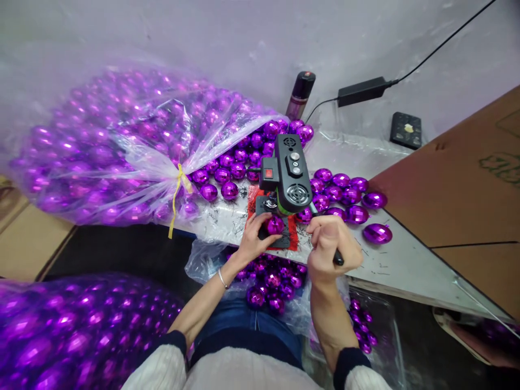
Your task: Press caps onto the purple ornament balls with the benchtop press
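Observation:
A shiny purple faceted ball (pixel 275 225) sits between the thumb and fingers of my left hand (pixel 257 236), on the base plate of a small black hand press (pixel 293 173). My right hand (pixel 333 246) is wrapped round the press's lever handle (pixel 338 258), whose black end sticks out below the fist. The press stands on a red mat (pixel 293 234) near the table's front edge. Purple balls lie on both sides of it, among them a group (pixel 341 195) to the right. The far side of the held ball is partly hidden under the press head.
A large clear bag (pixel 134 135) of purple balls, tied with yellow ribbon, fills the table's left. A spray can (pixel 300 96), a power adapter (pixel 361 92) and a dark box (pixel 406 130) are behind. Cardboard (pixel 455 179) stands right. More balls (pixel 274 281) lie in plastic at my lap.

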Demonstrator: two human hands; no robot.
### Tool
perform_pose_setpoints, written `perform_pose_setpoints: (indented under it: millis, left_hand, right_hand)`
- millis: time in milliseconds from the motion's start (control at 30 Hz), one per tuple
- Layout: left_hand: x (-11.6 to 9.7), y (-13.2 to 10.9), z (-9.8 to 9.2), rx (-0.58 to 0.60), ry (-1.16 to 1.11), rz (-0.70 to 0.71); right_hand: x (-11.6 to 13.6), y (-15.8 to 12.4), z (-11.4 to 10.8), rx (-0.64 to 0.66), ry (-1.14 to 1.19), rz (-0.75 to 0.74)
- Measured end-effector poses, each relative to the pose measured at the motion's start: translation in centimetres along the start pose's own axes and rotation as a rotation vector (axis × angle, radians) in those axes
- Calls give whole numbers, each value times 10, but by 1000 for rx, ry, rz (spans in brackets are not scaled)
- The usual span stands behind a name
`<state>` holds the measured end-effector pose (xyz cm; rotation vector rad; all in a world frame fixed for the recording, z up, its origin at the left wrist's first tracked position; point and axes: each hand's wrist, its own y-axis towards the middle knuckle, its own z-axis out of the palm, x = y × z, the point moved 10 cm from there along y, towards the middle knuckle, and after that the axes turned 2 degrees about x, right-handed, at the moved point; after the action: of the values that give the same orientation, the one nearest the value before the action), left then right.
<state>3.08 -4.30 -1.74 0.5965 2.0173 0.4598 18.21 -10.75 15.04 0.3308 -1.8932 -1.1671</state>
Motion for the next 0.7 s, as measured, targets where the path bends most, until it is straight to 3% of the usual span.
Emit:
perform_pose_setpoints:
  millis: [133, 267, 367, 433, 500, 600, 633, 700]
  left_hand:
    - [-46, -45, 0, 90, 146, 393]
    - [-65, -92, 4, 207, 289, 574]
    - [-72, -101, -11, 175, 216, 672]
    - [-67, -85, -26, 110, 228, 677]
    - [-45, -47, -47, -9, 335, 519]
    - [21, 19, -93, -230, 457, -24]
    - [42, 35, -101, -238, 465, -191]
    - [75, 60, -102, -137, 435, -413]
  right_hand:
    - [6, 4, -4, -7, 25, -24]
    - [0, -10, -1, 23, 44, -59]
    - [-4, -17, 0, 36, 33, -63]
    - [-5, -18, -1, 37, 30, -64]
    - [-5, -18, -1, 37, 31, -65]
    - [-4, -18, 0, 28, 34, -63]
    - [-4, -18, 0, 25, 36, -62]
    - [-4, -19, 0, 25, 37, -62]
